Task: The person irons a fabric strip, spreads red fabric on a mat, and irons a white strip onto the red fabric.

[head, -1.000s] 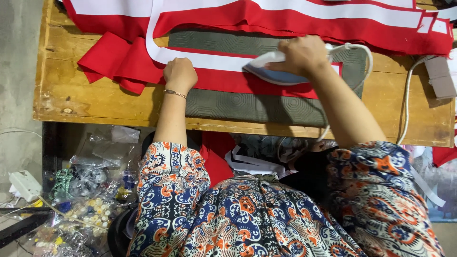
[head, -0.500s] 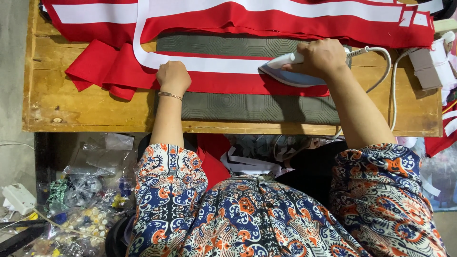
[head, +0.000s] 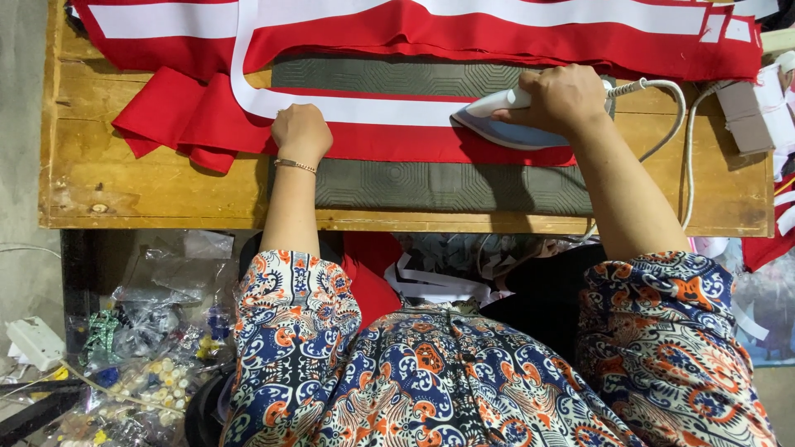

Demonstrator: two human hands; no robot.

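— Where is our right hand (head: 563, 98)?
— It is closed around the handle of the iron (head: 507, 126), which lies on the white strip (head: 373, 110) over the red cloth (head: 397, 145).
— And our left hand (head: 301, 132)?
— It is a closed fist, pressing the strip on the grey mat (head: 447, 186).

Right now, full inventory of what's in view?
iron: 1, white and pale blue, on the white strip at the table's right
cord: 1, white, looping off the iron's rear
red cloth: 1 bunched length, red, across the table's far side
white strip: 1, white, lying along the red cloth
mat: 1, grey-green, patterned, under the cloth
table: 1, bare wood
plastic bags: several, clear, on the floor at left
bracelet: 1, thin, on the left wrist
left hand: fist pressing the white strip
right hand: fingers closed on the iron's handle
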